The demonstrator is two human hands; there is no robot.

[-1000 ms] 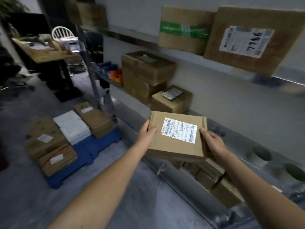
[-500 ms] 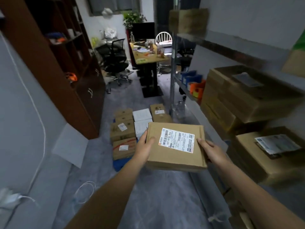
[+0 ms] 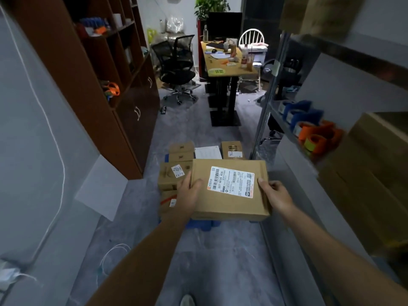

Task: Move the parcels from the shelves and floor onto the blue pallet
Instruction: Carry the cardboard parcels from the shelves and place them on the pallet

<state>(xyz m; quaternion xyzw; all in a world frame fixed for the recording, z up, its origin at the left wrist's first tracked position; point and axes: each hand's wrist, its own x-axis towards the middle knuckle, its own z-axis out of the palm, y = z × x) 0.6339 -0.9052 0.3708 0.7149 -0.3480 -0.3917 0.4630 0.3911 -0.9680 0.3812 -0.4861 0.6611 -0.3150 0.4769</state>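
Held parcel: a flat cardboard parcel (image 3: 229, 195) is carried level above the floor, shipping label (image 3: 230, 181) uppermost. Its long axis runs from 9 to 3 o'clock.
Left hand: the 9 o'clock edge is gripped by the left hand (image 3: 187, 194). The thumb is laid on the top face and the other fingers are hidden beneath.
Right hand: the 3 o'clock edge is gripped by the right hand (image 3: 277, 195), with the thumb on top beside the label and the fingers curled round the side.
Blue pallet: the blue pallet (image 3: 199, 224) lies on the floor below the parcel and onward toward 12 o'clock, largely hidden by it.
Loaded parcels: brown parcels (image 3: 174, 175) and a white parcel (image 3: 207, 152) are already set there.
Coming move: a lowering toward 12 o'clock is judged likely, and neither hand is nearer to the pallet.
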